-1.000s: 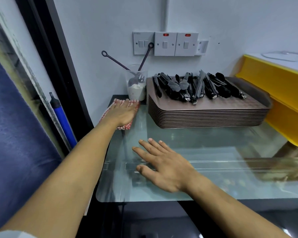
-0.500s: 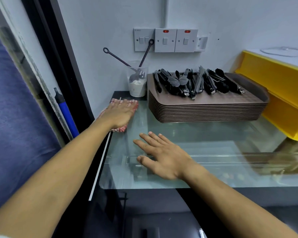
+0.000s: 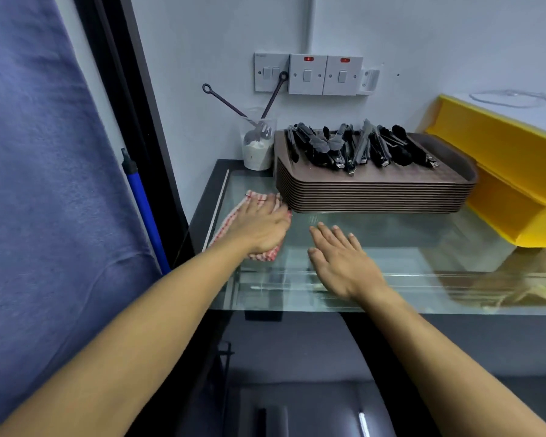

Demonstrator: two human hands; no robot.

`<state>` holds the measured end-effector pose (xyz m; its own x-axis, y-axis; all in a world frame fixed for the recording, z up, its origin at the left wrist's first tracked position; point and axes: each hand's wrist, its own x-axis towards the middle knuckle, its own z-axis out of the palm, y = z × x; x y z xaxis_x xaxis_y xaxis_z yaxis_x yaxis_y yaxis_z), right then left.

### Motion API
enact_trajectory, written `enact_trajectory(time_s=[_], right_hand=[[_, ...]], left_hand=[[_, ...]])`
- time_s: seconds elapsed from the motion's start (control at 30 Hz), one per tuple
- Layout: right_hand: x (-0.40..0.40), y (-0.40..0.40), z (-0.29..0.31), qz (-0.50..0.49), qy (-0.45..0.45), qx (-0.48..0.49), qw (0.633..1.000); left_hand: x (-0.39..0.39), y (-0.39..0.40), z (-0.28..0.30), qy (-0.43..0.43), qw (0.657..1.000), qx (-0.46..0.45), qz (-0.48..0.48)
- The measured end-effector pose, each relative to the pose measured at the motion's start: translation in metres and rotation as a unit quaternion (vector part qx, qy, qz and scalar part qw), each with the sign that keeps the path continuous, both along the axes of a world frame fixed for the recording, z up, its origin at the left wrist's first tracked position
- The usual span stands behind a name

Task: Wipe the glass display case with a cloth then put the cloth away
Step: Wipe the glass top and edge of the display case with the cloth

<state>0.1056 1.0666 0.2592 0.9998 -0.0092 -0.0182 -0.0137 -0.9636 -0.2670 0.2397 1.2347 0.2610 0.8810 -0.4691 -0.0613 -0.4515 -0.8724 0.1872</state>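
Note:
A red-and-white checked cloth [image 3: 230,220] lies on the glass top of the display case [image 3: 423,247], near its left edge. My left hand [image 3: 260,227] presses flat on the cloth with straight fingers, covering most of it; its fingertips are close to the stack of brown trays. Just to the right, my right hand [image 3: 338,261] rests palm down on the bare glass, fingers spread and holding nothing.
A stack of brown trays [image 3: 375,192] carrying several black tongs sits at the back of the glass. A plastic cup [image 3: 257,146] with utensils stands in the back left corner. Yellow bins [image 3: 511,181] are at the right. A blue-handled pole [image 3: 142,209] leans at the left.
My left hand has slid the cloth nearer to me and rightward, away from the cup to the corner of the tray stack. My right hand stays flat on the glass.

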Motion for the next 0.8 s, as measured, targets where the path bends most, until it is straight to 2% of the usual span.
enact_trajectory(time_s=[0.1,0.17,0.27,0.33,0.4,0.5,0.57,0.63,0.8], right_hand=[[-0.001,-0.005,-0.003,-0.014,-0.014,0.009,1.0],[-0.002,-0.004,-0.006,-0.016,-0.019,0.007,1.0],[-0.003,-0.002,-0.006,-0.015,-0.023,0.004,1.0],[0.0,-0.002,-0.004,-0.02,-0.03,0.017,0.999],[0.001,-0.002,-0.005,-0.039,-0.045,0.033,0.998],[-0.002,-0.004,-0.006,-0.108,-0.088,0.018,0.99],[-0.006,-0.003,-0.006,-0.136,-0.101,-0.002,0.985],[-0.009,-0.002,-0.006,-0.138,-0.09,-0.005,0.986],[-0.009,0.0,-0.005,-0.125,-0.086,-0.009,0.988]], left_hand=[[-0.029,0.016,-0.006,-0.006,0.999,-0.005,-0.051],[-0.017,0.047,-0.005,-0.02,0.998,-0.001,-0.051],[0.015,0.073,0.003,-0.004,0.998,0.009,0.061],[0.016,0.061,0.006,0.011,0.995,0.005,0.095],[-0.003,0.036,0.007,0.006,0.997,-0.012,0.07],[-0.06,0.007,0.001,-0.01,0.999,-0.011,-0.028],[-0.089,0.01,-0.005,-0.015,0.995,0.001,-0.094],[-0.083,0.034,-0.01,-0.019,0.993,-0.001,-0.114],[-0.016,0.077,0.002,-0.01,0.997,-0.003,0.072]])
